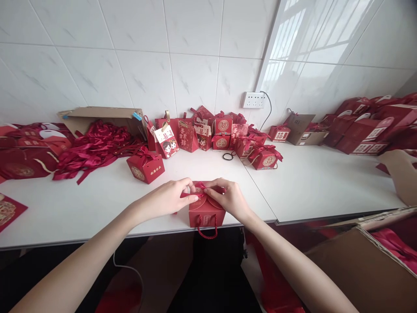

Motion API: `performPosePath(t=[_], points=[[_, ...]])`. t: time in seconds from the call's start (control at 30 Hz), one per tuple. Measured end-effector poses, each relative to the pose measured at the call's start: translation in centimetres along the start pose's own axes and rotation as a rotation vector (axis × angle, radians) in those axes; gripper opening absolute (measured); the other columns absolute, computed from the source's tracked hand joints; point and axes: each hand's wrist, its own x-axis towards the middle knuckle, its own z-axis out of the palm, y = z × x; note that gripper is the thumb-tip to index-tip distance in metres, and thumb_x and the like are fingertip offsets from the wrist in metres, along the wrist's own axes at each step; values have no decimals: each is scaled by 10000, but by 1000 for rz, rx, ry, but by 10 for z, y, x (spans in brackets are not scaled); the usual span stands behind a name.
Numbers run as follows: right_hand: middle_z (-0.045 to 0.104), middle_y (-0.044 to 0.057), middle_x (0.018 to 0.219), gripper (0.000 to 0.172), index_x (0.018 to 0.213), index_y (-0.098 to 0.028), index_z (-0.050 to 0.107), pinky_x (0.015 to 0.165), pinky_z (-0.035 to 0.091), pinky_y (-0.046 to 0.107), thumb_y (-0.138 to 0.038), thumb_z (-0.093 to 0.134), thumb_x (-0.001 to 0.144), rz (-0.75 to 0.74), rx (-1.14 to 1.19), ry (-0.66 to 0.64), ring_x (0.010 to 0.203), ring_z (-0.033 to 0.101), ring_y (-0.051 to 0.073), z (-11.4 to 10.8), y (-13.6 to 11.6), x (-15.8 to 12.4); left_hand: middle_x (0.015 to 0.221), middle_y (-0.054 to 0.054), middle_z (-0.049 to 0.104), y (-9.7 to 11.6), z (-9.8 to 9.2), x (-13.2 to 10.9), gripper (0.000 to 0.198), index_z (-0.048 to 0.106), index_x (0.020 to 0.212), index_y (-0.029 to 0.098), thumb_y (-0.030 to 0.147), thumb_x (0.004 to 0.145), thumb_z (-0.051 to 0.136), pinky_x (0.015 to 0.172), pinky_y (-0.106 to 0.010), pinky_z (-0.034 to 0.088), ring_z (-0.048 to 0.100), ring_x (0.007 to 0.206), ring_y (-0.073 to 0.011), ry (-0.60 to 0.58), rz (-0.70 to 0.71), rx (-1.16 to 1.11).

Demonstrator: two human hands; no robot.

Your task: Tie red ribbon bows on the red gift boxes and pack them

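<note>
A small red gift box (206, 214) with a cord handle stands at the front edge of the white table (97, 204). A red ribbon (199, 192) lies across its top. My left hand (172, 198) pinches the ribbon at the left of the box top, fingers closed. My right hand (228, 198) pinches the ribbon's other end at the right, fingers curled on it. Both hands rest on the box top, nearly touching each other.
A finished red box with a bow (145, 166) sits behind, left of centre. A heap of red ribbons (94, 150) spills from a cardboard box (104, 116). More red boxes (228, 134) line the wall. A black hair tie (228, 155) lies mid-table. An open carton (365, 261) stands at lower right.
</note>
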Motion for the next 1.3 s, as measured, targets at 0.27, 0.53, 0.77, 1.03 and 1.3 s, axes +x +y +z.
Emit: performPosePath(t=[0.27,0.53,0.77,1.03,1.3], points=[[720,36,846,115,832,-199,721,701,483,270,-183,619,782,-14,-3,-19,753,643,156,1,2,1,700,28,597,21,-20,-6,144,587,897,263,274,827,462,521,-230,364,554,570,-138,9,170,183],[701,10,784,153,824,-216,727,680,456,252,-134,602,787,-44,-35,-50,725,610,136,-1,0,2,955,-24,547,30,-23,8,212,644,839,219,310,862,454,576,-254,385,519,580,-99,79,334,289],[694,2,766,163,815,-224,720,670,452,253,-125,594,789,-98,-16,-59,716,593,134,-1,4,2,766,1,612,30,-33,24,271,634,734,223,387,850,452,549,-238,373,535,613,-129,-35,264,194],[691,5,755,150,761,-225,714,707,466,276,-128,602,782,-151,4,-68,736,596,150,-1,7,3,811,1,618,32,-33,41,246,638,705,217,376,823,492,617,-241,391,546,701,-144,-39,293,159],[687,15,774,120,790,-224,712,698,467,280,-195,596,798,-108,72,-68,745,589,152,-2,10,2,785,-1,624,-6,-7,62,191,568,771,180,369,790,545,691,-265,451,569,738,-142,14,201,-188]])
